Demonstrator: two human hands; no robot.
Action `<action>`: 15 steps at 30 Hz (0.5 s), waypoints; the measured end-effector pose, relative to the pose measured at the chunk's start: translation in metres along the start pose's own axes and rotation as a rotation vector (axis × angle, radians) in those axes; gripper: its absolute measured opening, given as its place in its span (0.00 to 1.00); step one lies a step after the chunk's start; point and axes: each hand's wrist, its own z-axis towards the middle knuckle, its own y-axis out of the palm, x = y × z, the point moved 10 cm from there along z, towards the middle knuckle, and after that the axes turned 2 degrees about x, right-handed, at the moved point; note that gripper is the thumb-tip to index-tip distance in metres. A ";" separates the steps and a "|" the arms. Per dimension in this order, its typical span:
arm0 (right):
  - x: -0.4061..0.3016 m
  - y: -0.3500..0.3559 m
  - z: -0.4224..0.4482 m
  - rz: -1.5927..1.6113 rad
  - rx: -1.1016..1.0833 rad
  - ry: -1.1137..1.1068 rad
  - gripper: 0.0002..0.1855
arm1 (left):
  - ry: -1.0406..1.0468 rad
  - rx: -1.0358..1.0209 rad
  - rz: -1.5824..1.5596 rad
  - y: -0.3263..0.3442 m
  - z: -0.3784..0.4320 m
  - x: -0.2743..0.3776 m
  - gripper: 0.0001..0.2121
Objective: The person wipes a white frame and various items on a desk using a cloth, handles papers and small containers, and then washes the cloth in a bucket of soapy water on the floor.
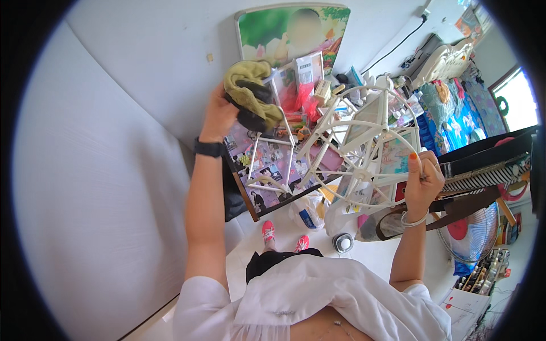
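Observation:
My left hand point(221, 111) is raised at the upper left, closed around a bunched olive-green cloth point(249, 83) with a dark item folded in with it; what that dark item is, I cannot tell. At the right, my right hand point(424, 174) grips the rim of a white wheel-shaped frame point(362, 174) with picture panels hung inside it, like a Ferris-wheel photo holder. A white A-shaped stand point(273, 140) rests on the desk between the hands, apart from the wheel. Below it the desk's purple picture-covered top point(268, 160) shows.
A colourful board point(266, 34) leans on the wall behind red plastic bags point(300, 102), boxes and bottles. Plastic bags point(309, 213) and a small round fan point(343, 243) are on the floor. A larger fan point(473, 232) and a bed point(456, 121) stand at the right.

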 end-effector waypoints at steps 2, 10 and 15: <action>-0.002 -0.005 0.004 0.038 0.005 -0.006 0.20 | 0.078 -0.144 -0.168 0.060 -0.015 0.030 0.18; -0.021 -0.019 0.004 0.097 0.024 -0.108 0.19 | 0.432 -0.109 0.686 0.161 -0.064 0.054 0.29; -0.018 -0.049 0.006 0.193 0.114 -0.125 0.19 | 0.272 0.119 0.425 0.122 -0.106 0.015 0.19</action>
